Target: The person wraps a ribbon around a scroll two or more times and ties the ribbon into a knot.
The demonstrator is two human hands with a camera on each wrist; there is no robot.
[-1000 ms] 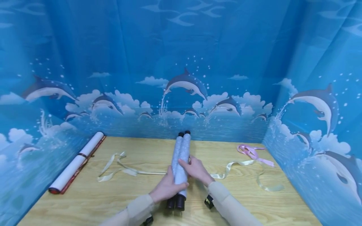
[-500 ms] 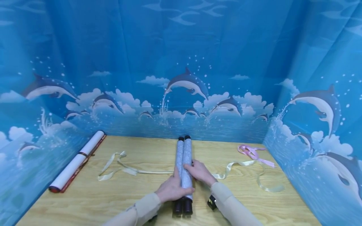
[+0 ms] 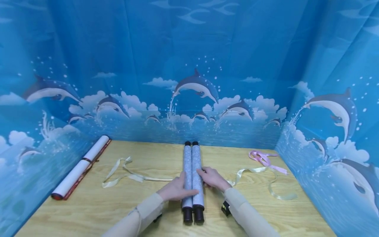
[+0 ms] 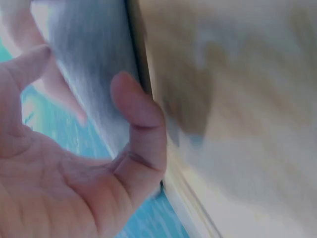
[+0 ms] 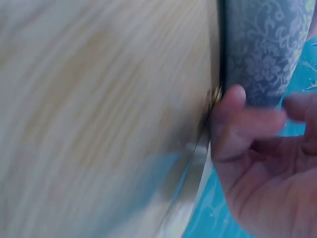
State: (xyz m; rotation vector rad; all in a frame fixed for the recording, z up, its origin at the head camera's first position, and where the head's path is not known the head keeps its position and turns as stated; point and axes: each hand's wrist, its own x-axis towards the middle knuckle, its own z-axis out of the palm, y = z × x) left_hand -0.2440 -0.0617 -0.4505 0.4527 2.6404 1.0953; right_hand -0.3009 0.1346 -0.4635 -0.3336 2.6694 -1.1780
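Two rolled scrolls with pale blue floral backing and dark end knobs lie side by side mid-table, the left scroll (image 3: 187,161) and the right scroll (image 3: 196,158). My left hand (image 3: 176,189) holds them from the left, its thumb reaching across onto the right scroll. Against the other side, my right hand (image 3: 214,177) grips the right scroll with its thumb on top and fingers low by the table. Curled fingers (image 4: 143,119) beside a scroll (image 4: 94,49) show in the left wrist view. The right wrist view shows the floral pattern closely.
A cream ribbon (image 3: 137,178) runs from the left up to the scrolls and reappears on the right. Beyond its right end lies a pink ribbon (image 3: 263,158). Another scroll (image 3: 81,168), white and red, is tied at the left edge. A dolphin-print curtain (image 3: 148,65) surrounds the table.
Both scrolls have shifted slightly right and straightened, and their near ends now lie level with a thin gap between them. The hands have moved along with them, the right hand a little farther right.
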